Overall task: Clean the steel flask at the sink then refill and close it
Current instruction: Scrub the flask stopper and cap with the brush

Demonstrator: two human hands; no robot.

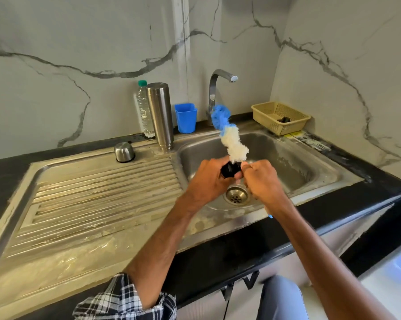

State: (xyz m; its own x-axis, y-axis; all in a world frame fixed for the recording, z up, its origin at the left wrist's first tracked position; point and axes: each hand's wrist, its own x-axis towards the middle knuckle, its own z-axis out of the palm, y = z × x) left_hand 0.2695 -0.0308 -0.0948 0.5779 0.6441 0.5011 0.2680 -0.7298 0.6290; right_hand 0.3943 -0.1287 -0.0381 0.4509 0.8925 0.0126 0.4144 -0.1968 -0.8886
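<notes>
The steel flask (160, 116) stands upright and open-topped at the back edge of the draining board, just left of the sink (287, 162), with its domed steel cap (124, 151) set down near it and a plastic water bottle (144, 109) touching or just behind it. Over the basin, the left hand (208, 179) has its fingers curled round a small black piece (229, 169), probably the flask's inner stopper. The right hand (261, 181) is clenched on the handle of a blue-and-white bottle brush (231, 139), whose bristles point up towards the tap (218, 88). No water is running. To scrub this piece well, I would keep it low over the drain (236, 197) so drips stay in the basin, turn it against the white bristles rather than sawing, and work the threads and any seal groove before rinsing. Nothing legible shows: the flask bears no visible brand, the bottle's label cannot be read, and a yellow sticker (305, 139) on the sink's right rim is too blurred.
</notes>
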